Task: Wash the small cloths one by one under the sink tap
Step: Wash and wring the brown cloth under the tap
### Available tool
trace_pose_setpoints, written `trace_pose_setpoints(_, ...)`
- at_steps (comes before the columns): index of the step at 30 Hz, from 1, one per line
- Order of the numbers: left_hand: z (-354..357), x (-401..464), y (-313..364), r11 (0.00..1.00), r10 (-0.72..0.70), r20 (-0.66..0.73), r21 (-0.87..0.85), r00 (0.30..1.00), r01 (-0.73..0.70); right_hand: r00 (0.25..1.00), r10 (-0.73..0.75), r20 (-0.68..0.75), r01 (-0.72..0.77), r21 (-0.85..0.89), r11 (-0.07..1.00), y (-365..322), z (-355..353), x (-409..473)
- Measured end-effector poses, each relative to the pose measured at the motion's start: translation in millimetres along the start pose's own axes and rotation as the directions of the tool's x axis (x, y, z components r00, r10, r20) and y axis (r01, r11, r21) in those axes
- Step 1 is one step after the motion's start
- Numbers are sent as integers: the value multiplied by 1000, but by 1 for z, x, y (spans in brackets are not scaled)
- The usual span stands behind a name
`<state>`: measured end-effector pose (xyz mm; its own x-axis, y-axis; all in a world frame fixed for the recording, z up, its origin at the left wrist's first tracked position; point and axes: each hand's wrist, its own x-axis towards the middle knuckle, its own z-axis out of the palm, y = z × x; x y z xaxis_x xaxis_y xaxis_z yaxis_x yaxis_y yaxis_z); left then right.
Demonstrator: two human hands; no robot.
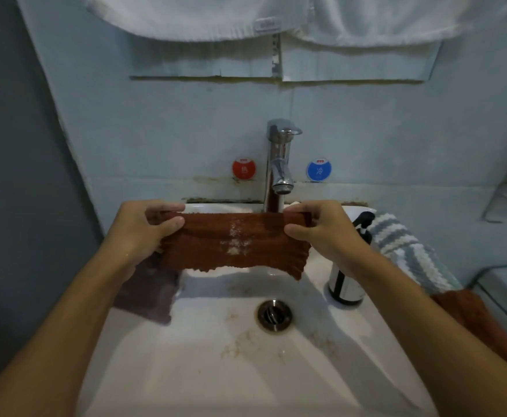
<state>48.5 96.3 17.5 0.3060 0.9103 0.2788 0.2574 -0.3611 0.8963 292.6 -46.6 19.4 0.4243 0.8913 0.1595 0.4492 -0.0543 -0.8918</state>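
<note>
A: Item one?
B: Rust-brown cloth, small, ribbed terry. Held stretched flat above the sink, just below the tap. Pale foamy patch at its middle.

A: Holders?
B: Left hand on the cloth's left edge, thumb in front and fingers curled behind, clamped on the fabric. Right hand on the right edge, the same pinch.

A: Water?
B: A thin stream seems to fall from the spout to the cloth's far edge; hard to be sure.

A: Handling notes?
B: Judged soft and limp; sags where unsupported, near edge hanging ragged. Likely heavier and somewhat slick once soaked or soapy. Not fragile. Best taken at the two upper corners or side edges, as now, to keep the middle open to the stream.

A: Other stock?
B: Grey cloth draped over the sink's left rim. Blue-and-white striped cloth at far right, beside a pump bottle. A second rust-brown cloth at near right. Drain open, basin stained. Red sticker and blue sticker on the wall flank the tap. White towel hangs above.
</note>
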Motion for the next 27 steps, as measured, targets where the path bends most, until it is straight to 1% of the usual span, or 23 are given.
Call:
trace_pose_setpoints(2, 1, 2, -3, 1000, -20, -3, -5, 1000, 20, 999, 6, -52, -7, -16, 1000, 0, 2, 1)
trace_pose_setpoints(3, 2, 2, -3, 999, -31, 2, -17, 1000, 31, 997, 7, -72, -7, 7, 1000, 0, 3, 1)
trace_pose_setpoints(5, 3, 2, -3, 997, -53, 7, -58, 999, 53, 996, 12, -87, -3, 108, 994, 1, 4, 2)
trace_pose_setpoints(7, 1, 3, -4, 984, -121, -3, -136, 993, 120, 994, 6, -112, 13, 168, 986, 1, 6, 1)
trace_pose_setpoints(9, -2, 6, -5, 944, -227, -8, -247, 974, 218, 988, -34, -153, 57, 150, 987, 1, 10, 0)
trace_pose_setpoints(11, -3, 8, -4, 925, -264, -24, -291, 964, 245, 978, -88, -190, 111, 116, 987, 3, 14, 1)
trace_pose_setpoints(14, 1, 9, -5, 939, -249, -62, -261, 966, 225, 947, -170, -274, 188, 41, 981, 5, 17, 4)
trace_pose_setpoints(17, 1, 8, -5, 935, -248, -103, -287, 963, 210, 892, -280, -355, 283, -44, 958, 4, 16, 6)
trace_pose_setpoints(20, 2, 7, -6, 972, -136, -167, -211, 976, 100, 872, -318, -372, 318, -64, 946, 3, 14, 8)
trace_pose_setpoints(22, 4, 4, -3, 979, -102, -170, -195, 980, 68, 869, -330, -369, 327, -74, 942, 2, 14, 7)
trace_pose_setpoints(25, 3, 5, -3, 970, -169, -168, -204, 971, 133, 868, -343, -361, 329, -100, 939, 2, 14, 8)
trace_pose_setpoints(27, 3, 7, -7, 972, -174, -163, -188, 971, 143, 872, -339, -354, 317, -120, 941, 2, 15, 9)
